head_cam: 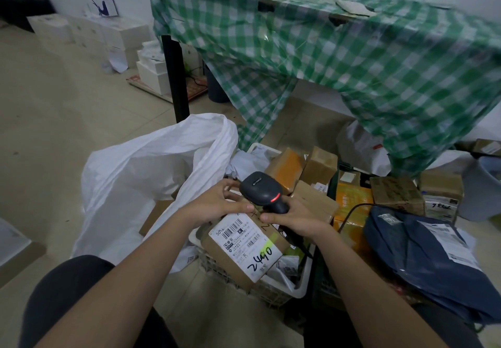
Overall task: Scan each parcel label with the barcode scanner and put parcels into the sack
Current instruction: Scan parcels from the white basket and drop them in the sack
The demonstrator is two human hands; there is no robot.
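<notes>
A brown cardboard parcel (245, 247) with a white barcode label and "2440" handwritten on it lies tilted over the white crate (301, 288). My left hand (217, 204) grips its far left edge, thumb on top. My right hand (295, 219) holds the handle of the black barcode scanner (261, 190), whose red light glows; its head sits just above the parcel's far end. The white sack (151, 174) stands open to the left of the crate, with a cardboard box showing inside.
Several brown and orange parcels (320, 168) are piled behind and right of the crate. A dark blue mailer bag (423, 255) lies at the right. A table with a green checked cloth (352, 57) stands behind. White boxes (108, 36) are stacked on the floor at far left.
</notes>
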